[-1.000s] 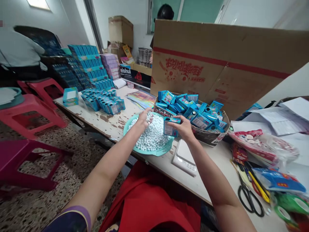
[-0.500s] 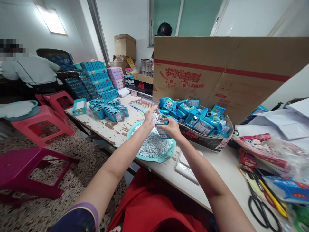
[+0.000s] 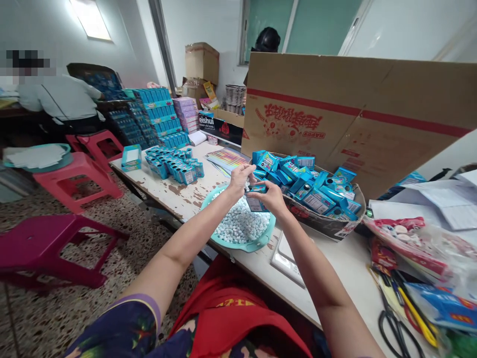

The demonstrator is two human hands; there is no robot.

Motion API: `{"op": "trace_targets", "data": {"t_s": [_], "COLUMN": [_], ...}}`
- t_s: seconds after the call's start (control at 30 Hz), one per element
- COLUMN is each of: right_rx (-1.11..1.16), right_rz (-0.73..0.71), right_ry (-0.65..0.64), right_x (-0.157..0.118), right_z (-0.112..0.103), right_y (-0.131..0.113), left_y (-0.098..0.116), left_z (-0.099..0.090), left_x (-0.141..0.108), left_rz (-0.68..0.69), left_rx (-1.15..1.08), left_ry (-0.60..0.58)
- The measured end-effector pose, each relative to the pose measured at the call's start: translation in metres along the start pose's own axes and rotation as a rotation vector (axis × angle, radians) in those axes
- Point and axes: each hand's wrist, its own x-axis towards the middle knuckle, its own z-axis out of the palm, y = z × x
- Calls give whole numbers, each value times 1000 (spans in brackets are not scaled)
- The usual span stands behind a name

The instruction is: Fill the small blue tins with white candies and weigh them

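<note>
A round turquoise basin (image 3: 261,244) of small white pellets (image 3: 238,223) sits at the table's front edge. Above it, my right hand (image 3: 274,198) grips a small blue cardboard box (image 3: 257,204), holding it upright by its side. My left hand (image 3: 240,181) is curled close beside the top of that box, with a few white pellets showing under its fingers. How many it holds is hidden. Right of my hands, a carton (image 3: 320,221) is heaped with similar blue boxes (image 3: 316,195).
Rows of small blue boxes (image 3: 173,166) stand left on the table (image 3: 175,194), beside an open blue tray (image 3: 131,158). A white scale (image 3: 286,261), scissors (image 3: 397,325) and bags lie right. A tall cardboard panel (image 3: 298,99) rises behind. A co-worker (image 3: 63,99) sits far left.
My left hand has turned over toward the top of the blue box, and fewer white pellets show in it. My right hand still holds the box. The view has shifted slightly left.
</note>
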Motion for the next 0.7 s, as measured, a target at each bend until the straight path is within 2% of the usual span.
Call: {"op": "trace_targets", "data": {"t_s": [0.1, 0.4, 0.57, 0.7], "right_rx": [-8, 73, 89, 130], "right_rz": [-29, 42, 25, 61], "right_ry": [-8, -21, 11, 4], "right_x": [2, 1, 1, -4], "right_z": [3, 6, 9, 0], "right_y": [3, 14, 14, 16], "left_y": [-3, -1, 3, 8], "left_z": [0, -2, 6, 4], "left_x": [2, -6, -16, -12], "left_rz": [7, -38, -54, -36], "left_rx": [23, 55, 50, 86], "left_ry": [1, -26, -98, -91]}}
